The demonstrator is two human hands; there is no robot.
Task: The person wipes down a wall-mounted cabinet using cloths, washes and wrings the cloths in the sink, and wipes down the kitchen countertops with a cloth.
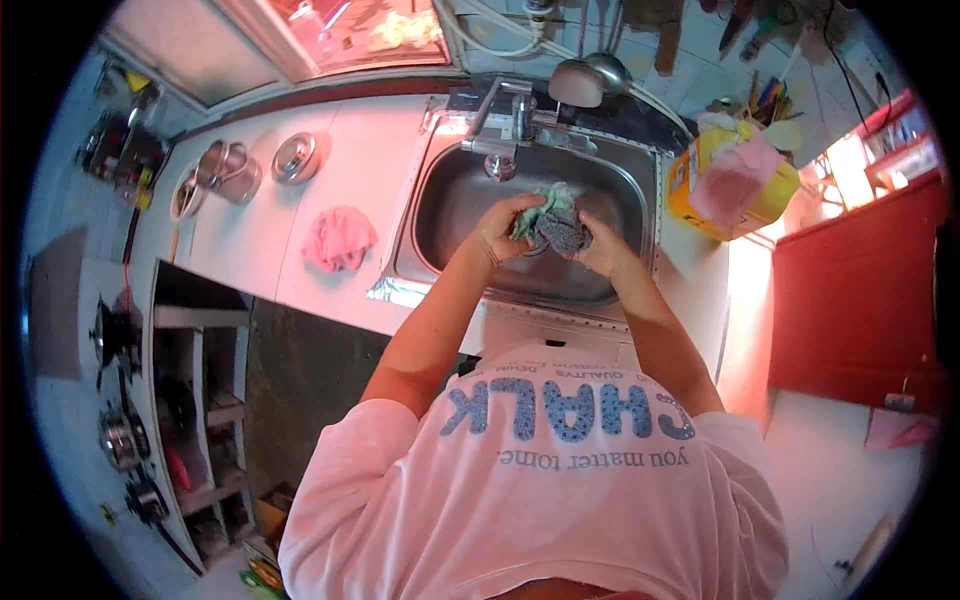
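Over the steel sink (450,215), both hands hold a bunched cloth (555,218), part pale green and part dark grey. My left hand (507,226) is closed on its green side, and my right hand (603,245) grips the grey side. The cloth hangs just in front of the faucet (500,130), apart from the spout. Some fingers are hidden behind the folds. A crumpled pink cloth (339,239) lies on the white counter (375,130) left of the sink.
Metal pots (230,172) and a round lidded container (296,158) stand at the counter's left. Right of the sink is a yellow container (715,180) with a pink cloth over it. Ladles (576,83) hang behind the faucet. Open shelves (205,400) are at lower left.
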